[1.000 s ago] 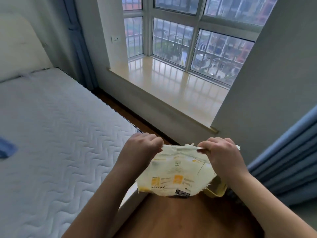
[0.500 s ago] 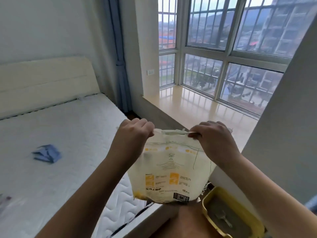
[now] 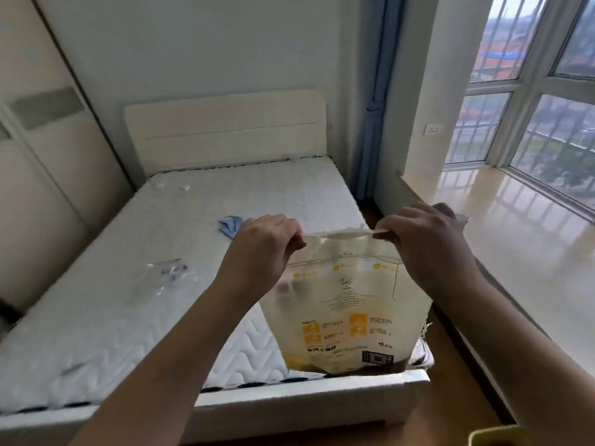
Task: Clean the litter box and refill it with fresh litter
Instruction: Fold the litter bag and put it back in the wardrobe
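A cream litter bag with yellow print and a barcode hangs in front of me, over the foot corner of the bed. My left hand pinches the left end of its top edge. My right hand pinches the right end, and the top strip is stretched flat between them. A yellow corner of the litter box shows at the bottom right on the floor; the rest of the box is out of view.
A bare white mattress fills the left and middle, with a blue cloth and a clear plastic wrapper on it. A polished window ledge runs along the right. Wooden floor lies between bed and ledge.
My view has swung left from the window toward the bed. Both hands keep their grip on the bag's top edge. The litter box has slid almost out of view at the bottom right.
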Demonstrator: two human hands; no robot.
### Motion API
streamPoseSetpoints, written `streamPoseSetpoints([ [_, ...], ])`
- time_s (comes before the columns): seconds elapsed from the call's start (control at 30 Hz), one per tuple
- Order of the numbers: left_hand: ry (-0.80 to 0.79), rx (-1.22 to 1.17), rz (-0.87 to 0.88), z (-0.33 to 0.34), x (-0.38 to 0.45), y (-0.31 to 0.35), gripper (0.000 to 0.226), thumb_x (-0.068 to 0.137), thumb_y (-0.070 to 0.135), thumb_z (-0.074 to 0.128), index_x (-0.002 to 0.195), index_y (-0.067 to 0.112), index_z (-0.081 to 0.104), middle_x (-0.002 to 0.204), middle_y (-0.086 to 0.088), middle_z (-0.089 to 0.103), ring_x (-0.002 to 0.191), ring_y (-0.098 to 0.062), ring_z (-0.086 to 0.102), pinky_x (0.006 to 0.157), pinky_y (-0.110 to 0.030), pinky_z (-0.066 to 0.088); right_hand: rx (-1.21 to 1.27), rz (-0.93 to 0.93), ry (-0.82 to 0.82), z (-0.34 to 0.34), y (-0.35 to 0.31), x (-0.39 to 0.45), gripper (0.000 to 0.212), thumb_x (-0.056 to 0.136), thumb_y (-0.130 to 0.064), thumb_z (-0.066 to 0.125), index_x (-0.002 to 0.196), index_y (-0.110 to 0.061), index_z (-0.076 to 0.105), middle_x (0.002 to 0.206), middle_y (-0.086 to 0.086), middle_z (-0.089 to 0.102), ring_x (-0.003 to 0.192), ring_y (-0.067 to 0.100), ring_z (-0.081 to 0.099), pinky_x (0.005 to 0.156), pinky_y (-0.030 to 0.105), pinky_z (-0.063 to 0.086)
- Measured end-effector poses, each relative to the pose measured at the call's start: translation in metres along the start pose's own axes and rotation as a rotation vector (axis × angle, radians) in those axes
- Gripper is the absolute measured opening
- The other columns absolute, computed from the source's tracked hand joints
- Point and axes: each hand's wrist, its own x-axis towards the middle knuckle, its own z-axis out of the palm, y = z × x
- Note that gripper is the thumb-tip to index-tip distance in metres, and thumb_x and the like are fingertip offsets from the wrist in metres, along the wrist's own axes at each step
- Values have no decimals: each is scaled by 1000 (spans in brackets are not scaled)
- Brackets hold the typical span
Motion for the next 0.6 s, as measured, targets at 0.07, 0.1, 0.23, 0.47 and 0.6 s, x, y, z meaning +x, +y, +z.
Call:
streamPoseSetpoints([
  [0.07,-4,31,-64,-15,-21,-14,12,81,12,76,79,11,64,71,-2,64,63,-22,58,60,-32,44,64,-63,-13,9,-23,10,16,85,-27,57,87,-22,72,79,-6,68,77,17,59,77,38,46],
  [0.1,-4,50,-104,-23,-34,-20,13,80,11,77,79,12,64,71,-2,64,63,-23,59,59,-33,45,83,-96,-16,12,-36,15,15,84,-26,59,86,-21,73,78,-6,68,76,17,60,77,36,44],
  [0.23,29,138,-249,-67,-84,-48,13,77,11,78,78,13,65,70,0,64,64,-23,60,60,-30,42,117,-248,-23,29,-100,38,8,79,-18,73,86,-23,74,79,-6,70,75,16,62,77,33,40],
  [0.47,120,281,-442,-150,-186,-101,11,83,15,74,80,14,64,76,2,64,70,-24,60,65,-37,48,231,-439,44,62,-238,62,6,77,-17,77,73,-20,73,68,-3,67,67,23,59,68,28,30],
  [0.6,153,396,-521,-205,-247,-134,14,77,13,79,77,11,65,72,0,65,66,-25,62,62,-37,50,321,-504,39,78,-332,69,7,76,-16,79,73,-19,73,65,-3,66,65,24,59,67,29,29],
])
